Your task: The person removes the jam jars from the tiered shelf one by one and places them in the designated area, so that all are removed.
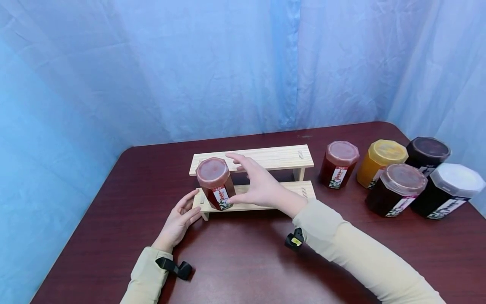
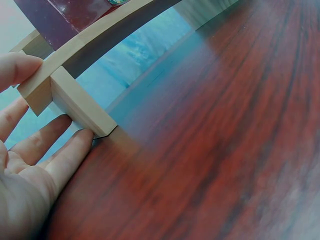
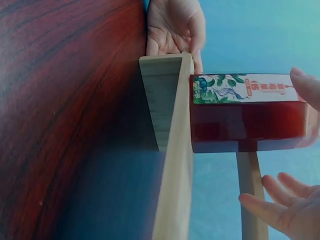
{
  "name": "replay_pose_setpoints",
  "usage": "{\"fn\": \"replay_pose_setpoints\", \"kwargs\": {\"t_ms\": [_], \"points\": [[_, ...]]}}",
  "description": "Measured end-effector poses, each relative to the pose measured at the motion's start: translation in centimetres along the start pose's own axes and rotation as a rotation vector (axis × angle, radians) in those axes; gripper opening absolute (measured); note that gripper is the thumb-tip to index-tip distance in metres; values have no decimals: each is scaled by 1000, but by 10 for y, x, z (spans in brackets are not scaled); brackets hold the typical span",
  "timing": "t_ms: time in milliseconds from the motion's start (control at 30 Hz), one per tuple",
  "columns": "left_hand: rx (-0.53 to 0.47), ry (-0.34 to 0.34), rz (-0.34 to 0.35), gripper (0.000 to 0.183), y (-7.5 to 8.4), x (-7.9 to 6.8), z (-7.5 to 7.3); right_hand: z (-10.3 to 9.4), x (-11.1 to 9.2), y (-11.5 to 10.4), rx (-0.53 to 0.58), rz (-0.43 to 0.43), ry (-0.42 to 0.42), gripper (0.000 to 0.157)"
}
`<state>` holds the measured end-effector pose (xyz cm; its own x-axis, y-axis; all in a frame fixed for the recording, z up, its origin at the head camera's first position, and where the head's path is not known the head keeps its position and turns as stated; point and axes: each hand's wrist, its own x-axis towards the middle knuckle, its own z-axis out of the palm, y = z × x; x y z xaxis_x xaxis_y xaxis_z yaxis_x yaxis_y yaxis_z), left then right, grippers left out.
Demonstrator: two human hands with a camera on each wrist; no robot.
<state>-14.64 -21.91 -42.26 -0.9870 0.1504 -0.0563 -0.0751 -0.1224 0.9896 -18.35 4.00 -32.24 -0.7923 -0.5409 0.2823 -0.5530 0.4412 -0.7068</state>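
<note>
A two-tier wooden rack stands on the table. On the left end of its lower board is a red jam jar with a translucent lid, upright. My left hand holds that end of the rack: in the left wrist view one fingertip lies on the board and other fingers rest by the leg. My right hand is beside the jar, thumb near its side and fingers spread apart above the upper board. In the right wrist view, a gap separates the fingers from the jar.
Several more jars stand on the right of the table: a red one, a yellow one, a dark one, one with a white lid and another dark one. Blue curtains hang behind the table.
</note>
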Motion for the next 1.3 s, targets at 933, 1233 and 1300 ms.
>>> {"fn": "replay_pose_setpoints", "kwargs": {"t_ms": [933, 1233, 1300], "points": [[-7, -5, 27, 60, -4, 1, -3, 57, 5, 7, -39, -132, 256, 87], [-11, -10, 20, 61, -4, 2, -2, 66, 3, 10, -69, -148, 326, 88], [-7, -9, 20, 61, -5, 2, -3, 65, 3, 9, -70, -150, 327, 88]]}}
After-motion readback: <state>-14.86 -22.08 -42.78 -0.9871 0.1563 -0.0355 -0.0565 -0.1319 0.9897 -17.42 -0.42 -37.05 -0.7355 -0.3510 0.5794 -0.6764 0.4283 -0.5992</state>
